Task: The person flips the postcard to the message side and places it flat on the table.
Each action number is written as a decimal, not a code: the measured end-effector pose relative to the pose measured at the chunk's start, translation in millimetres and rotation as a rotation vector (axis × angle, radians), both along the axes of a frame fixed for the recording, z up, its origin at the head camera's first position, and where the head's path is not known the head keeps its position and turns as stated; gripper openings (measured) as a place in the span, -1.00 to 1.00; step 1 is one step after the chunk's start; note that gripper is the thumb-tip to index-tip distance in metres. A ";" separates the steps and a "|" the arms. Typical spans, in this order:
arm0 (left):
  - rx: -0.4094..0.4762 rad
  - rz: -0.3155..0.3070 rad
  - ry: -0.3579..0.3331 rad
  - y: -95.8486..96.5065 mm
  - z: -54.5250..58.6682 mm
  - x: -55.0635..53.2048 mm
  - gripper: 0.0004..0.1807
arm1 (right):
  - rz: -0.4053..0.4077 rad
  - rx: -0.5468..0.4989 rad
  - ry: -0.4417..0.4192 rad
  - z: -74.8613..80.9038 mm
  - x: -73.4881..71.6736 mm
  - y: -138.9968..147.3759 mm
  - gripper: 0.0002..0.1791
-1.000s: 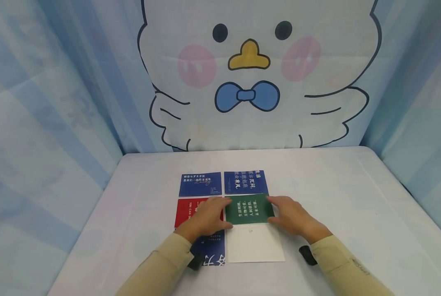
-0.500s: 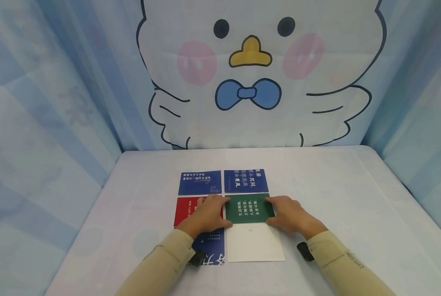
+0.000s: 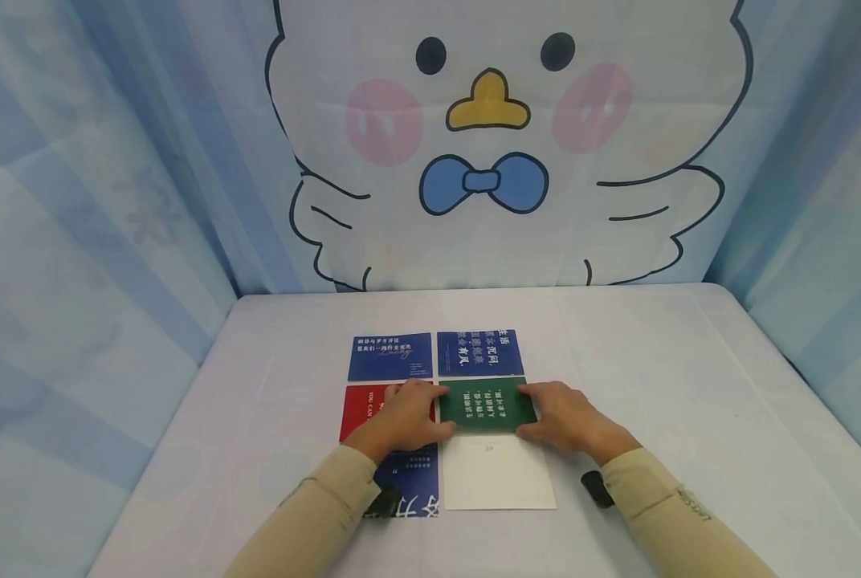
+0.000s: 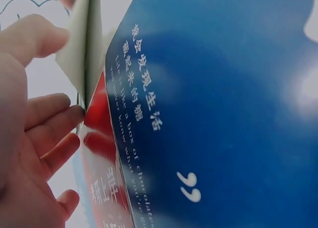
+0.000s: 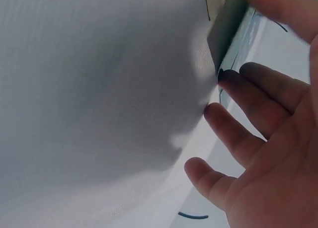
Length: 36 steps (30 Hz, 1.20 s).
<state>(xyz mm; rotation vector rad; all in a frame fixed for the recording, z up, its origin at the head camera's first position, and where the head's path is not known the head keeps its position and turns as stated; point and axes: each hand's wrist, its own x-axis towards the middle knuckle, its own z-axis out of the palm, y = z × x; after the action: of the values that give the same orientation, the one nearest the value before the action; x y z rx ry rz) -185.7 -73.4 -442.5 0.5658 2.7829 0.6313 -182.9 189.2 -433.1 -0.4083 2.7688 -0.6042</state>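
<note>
The left hand (image 3: 405,417) and the right hand (image 3: 568,417) both have thumb and fingers spread apart, with the fingers nearly straight. Each one touches a short end of the green card (image 3: 487,407), the thumb at the near corner and a finger at the far corner. Both arms have tan sleeves (image 3: 329,494). The table (image 3: 662,353) is white, with soft pale spots. Behind it hangs a cloth (image 3: 373,48) with a big white bird on it, and the bird has a yellow beak and a blue bow. Blue and white curtains (image 3: 76,241) stand at the sides. The green card is right between the hands. Just past it is a blue card (image 3: 481,356), and just on the near side is a white card (image 3: 499,474). To its left is a red card (image 3: 361,409), partly hidden by the left hand, between two more blue cards, a far one (image 3: 389,367) and a near one (image 3: 418,478). I cannot tell if the green card lies quite flat.
</note>
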 end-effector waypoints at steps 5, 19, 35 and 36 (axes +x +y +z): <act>0.001 0.004 -0.002 -2.2 -0.6 1.6 -0.31 | 0.001 -0.017 0.017 -2.3 0.9 1.9 -0.34; 0.073 0.011 0.090 -4.6 -0.5 6.4 -0.47 | -0.027 -0.119 0.064 -2.7 4.7 8.7 -0.51; -0.032 0.020 0.199 -2.0 -2.6 8.3 -0.52 | 0.020 -0.118 0.123 -3.2 10.9 9.2 -0.50; -0.037 0.023 0.204 -1.8 -2.7 8.3 -0.51 | 0.018 -0.118 0.124 -3.4 10.9 9.0 -0.50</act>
<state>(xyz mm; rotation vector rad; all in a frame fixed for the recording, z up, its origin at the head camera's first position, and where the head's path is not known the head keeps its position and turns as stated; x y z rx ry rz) -177.3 -75.2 -445.2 0.6232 2.9882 0.5545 -171.9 198.2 -436.5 -0.5123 2.8517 -0.7655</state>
